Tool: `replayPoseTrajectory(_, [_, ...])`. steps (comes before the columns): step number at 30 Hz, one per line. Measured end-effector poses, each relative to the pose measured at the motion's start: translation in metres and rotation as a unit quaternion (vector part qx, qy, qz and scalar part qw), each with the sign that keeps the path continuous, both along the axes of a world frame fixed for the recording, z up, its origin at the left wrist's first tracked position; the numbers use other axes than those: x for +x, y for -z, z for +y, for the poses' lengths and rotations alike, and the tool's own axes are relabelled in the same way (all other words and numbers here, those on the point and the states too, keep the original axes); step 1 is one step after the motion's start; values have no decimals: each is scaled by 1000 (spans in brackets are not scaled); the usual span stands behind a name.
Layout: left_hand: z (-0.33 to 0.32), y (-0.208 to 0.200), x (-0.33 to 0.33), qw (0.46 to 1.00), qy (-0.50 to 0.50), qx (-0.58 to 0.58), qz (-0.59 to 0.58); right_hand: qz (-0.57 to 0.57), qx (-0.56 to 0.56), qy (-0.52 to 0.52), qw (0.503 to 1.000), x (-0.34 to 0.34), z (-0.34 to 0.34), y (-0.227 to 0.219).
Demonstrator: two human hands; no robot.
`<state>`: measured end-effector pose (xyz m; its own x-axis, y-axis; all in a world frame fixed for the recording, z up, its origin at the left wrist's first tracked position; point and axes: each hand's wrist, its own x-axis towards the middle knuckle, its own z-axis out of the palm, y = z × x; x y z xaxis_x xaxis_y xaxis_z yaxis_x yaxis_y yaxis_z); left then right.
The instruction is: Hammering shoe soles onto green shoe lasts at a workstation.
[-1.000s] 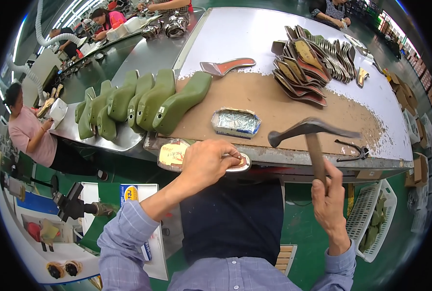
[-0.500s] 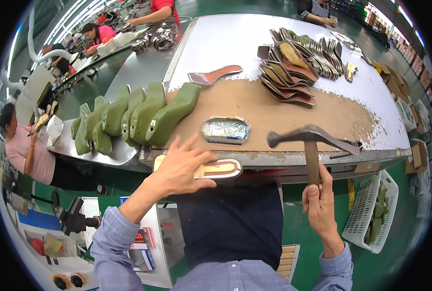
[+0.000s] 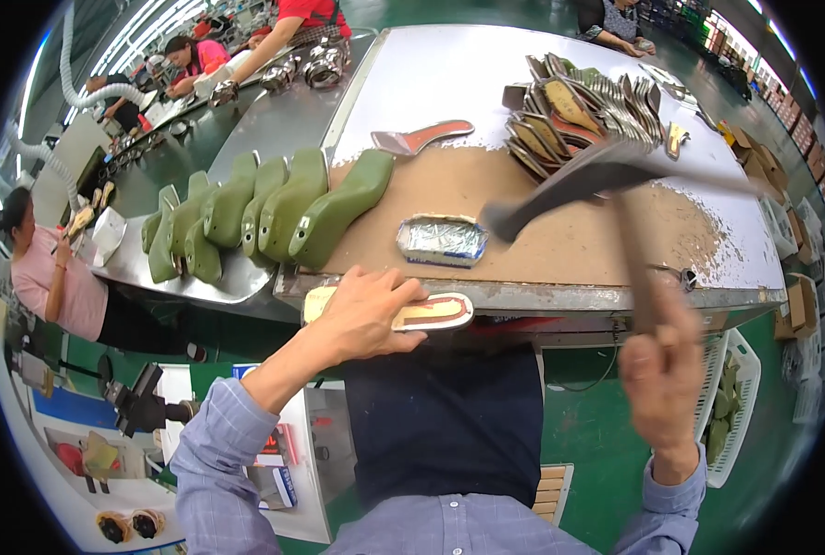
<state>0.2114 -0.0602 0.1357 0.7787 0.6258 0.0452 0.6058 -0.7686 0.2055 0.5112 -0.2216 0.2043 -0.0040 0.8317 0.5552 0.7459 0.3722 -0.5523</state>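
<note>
My left hand (image 3: 368,313) is closed around a shoe last with an insole (image 3: 435,313) facing up, in front of the table's near edge. Its pale sole has a reddish-brown strip, and the hand covers its middle. To the right, my right hand (image 3: 662,375) grips a hammer (image 3: 636,268) by its wooden handle. The dark hammer head is raised over the tabletop, and motion blurs both hand and tool. A small foil-lined box (image 3: 442,240) sits just beyond my left hand. Several green shoe lasts (image 3: 343,208) stand in a row at the left.
Stacked insoles (image 3: 560,111) fill the table's far right, and a single insole (image 3: 421,137) lies farther left. A white basket (image 3: 744,407) of green pieces stands on the floor at right. Co-workers sit or stand at the far left and beyond the table.
My right hand has swung the hammer nearer and to the right, now blurred. My left hand keeps hold of the shoe last. The view has shifted slightly.
</note>
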Motion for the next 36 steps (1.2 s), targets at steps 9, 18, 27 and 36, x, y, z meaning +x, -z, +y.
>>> replayPoseTrajectory(9, [2, 5, 3, 1000, 9, 14, -3, -24, -136, -74, 988, -21, 27, 12])
replayPoseTrajectory(18, [3, 6, 2, 998, 27, 26, -40, -81, -19, -42, 996, -24, 23, 46])
replayPoseTrajectory(27, [-1, 9, 4, 998, 6, 68, -13, -213, -89, 112, 966, 19, 55, 66])
replayPoseTrajectory(36, [7, -65, 8, 973, -140, -98, -155, -78, -20, 87, 993, 9, 76, 104])
